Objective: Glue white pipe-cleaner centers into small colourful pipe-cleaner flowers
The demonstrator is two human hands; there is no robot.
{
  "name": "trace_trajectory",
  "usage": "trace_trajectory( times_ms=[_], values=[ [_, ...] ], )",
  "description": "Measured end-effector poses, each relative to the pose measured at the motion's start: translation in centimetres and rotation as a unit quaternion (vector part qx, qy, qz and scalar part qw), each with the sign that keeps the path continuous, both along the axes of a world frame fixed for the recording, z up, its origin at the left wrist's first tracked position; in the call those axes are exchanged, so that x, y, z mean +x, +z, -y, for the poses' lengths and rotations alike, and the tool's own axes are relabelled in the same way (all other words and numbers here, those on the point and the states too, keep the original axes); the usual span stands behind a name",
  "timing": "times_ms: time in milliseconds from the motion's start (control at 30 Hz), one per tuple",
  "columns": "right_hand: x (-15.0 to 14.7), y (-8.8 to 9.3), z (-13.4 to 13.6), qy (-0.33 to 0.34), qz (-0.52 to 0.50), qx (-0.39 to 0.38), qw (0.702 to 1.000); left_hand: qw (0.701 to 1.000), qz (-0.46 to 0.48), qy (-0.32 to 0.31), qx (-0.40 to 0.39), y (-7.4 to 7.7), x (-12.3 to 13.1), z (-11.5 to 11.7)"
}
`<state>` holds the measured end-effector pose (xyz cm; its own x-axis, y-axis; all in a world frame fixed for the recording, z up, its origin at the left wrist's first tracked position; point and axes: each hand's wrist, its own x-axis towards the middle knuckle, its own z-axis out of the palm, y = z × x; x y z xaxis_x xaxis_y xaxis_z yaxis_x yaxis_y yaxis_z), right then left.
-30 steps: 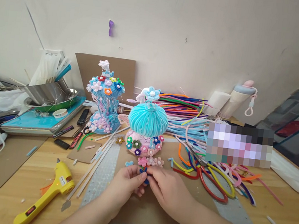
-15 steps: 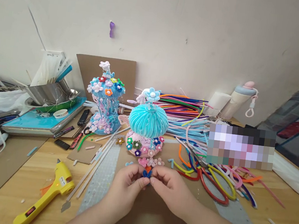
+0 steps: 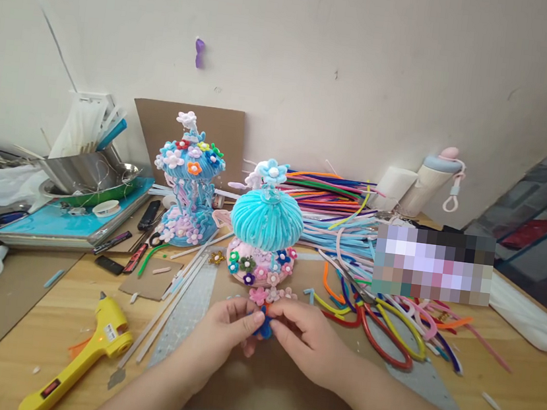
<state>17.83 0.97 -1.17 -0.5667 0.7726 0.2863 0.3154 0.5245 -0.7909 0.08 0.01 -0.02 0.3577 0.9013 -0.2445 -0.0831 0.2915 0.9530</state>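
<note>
Between my fingertips is a small blue pipe-cleaner flower (image 3: 265, 326), pinched from the left by my left hand (image 3: 233, 330) and from the right by my right hand (image 3: 309, 342). A bit of orange shows just above it. Right behind the hands lie loose pink flowers (image 3: 271, 295). Past these stands a jellyfish-like pipe-cleaner piece with a turquoise ribbed dome (image 3: 268, 219) over a pink base (image 3: 257, 264) covered in small flowers. A taller blue flower-covered piece (image 3: 189, 184) stands farther back on the left.
A yellow glue gun (image 3: 96, 349) lies at the left, beside thin white glue sticks (image 3: 176, 306). Red-handled scissors (image 3: 384, 335) rest among pipe cleaners at the right. A steel bowl (image 3: 86, 169) and a bottle (image 3: 428, 187) stand at the back. Cardboard (image 3: 280, 392) lies beneath my hands.
My fingers have shifted on the blue flower, so more of its petals show and less of the orange bit. The whole view has slid slightly, moving the scene a little left.
</note>
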Motion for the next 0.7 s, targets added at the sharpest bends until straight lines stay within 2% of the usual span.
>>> trace_trajectory(
  times_ms=[100,233,367,467,533,600,700],
  values=[
    [-0.03,-0.02,0.23,-0.018,0.050,0.047,0.997,1.000,0.001,0.021,-0.012,-0.02,0.15,0.19],
    [-0.11,-0.02,0.29,-0.010,0.108,0.111,0.988,0.999,-0.013,0.030,-0.035,-0.15,0.32,0.36],
    [-0.11,-0.20,0.10,-0.024,0.158,0.171,0.972,0.995,0.014,0.049,-0.087,-0.48,0.24,0.37],
    [-0.09,-0.36,0.20,-0.029,0.172,0.195,0.965,0.994,0.024,0.054,-0.096,-0.82,0.24,0.28],
    [-0.13,-0.33,0.38,-0.027,0.164,0.182,0.969,0.995,0.025,0.059,-0.078,-0.96,0.36,0.22],
    [-0.28,-0.22,0.56,-0.023,0.127,0.136,0.982,0.997,0.022,0.060,-0.043,-0.99,0.56,0.23],
    [-0.77,-0.20,0.65,-0.047,0.015,-0.002,0.999,0.998,-0.018,0.057,0.031,-0.88,0.79,0.48]
  ],
)
